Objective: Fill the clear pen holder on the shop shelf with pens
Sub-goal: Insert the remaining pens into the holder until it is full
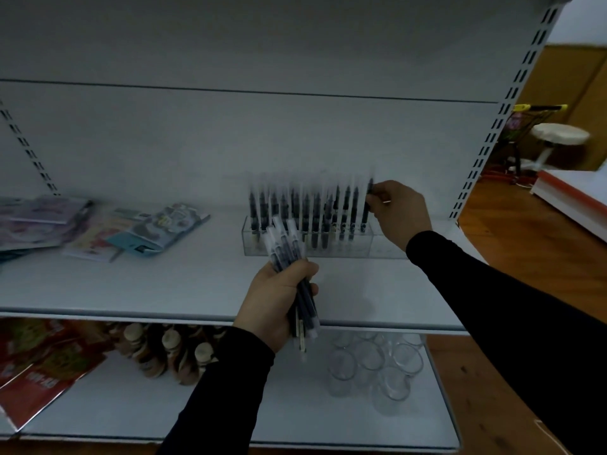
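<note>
A clear pen holder (387, 248) stands on the white shelf (164, 284), right of the middle. Several dark pens with clear caps (305, 211) stand upright in it; its right end shows no pens. My right hand (399, 215) pinches one upright pen (367, 205) at the right end of the row, its lower end in the holder. My left hand (277, 300) grips a bundle of several pens (289, 254) in front of the holder, above the shelf's front edge.
Packaged stationery (138, 231) lies in a loose pile at the shelf's left. The lower shelf carries red snack bags (39, 366), brown bottles (170, 353) and clear glasses (377, 366). A slotted upright (492, 139) bounds the shelf on the right; beyond it are a stool (558, 136) and wooden floor.
</note>
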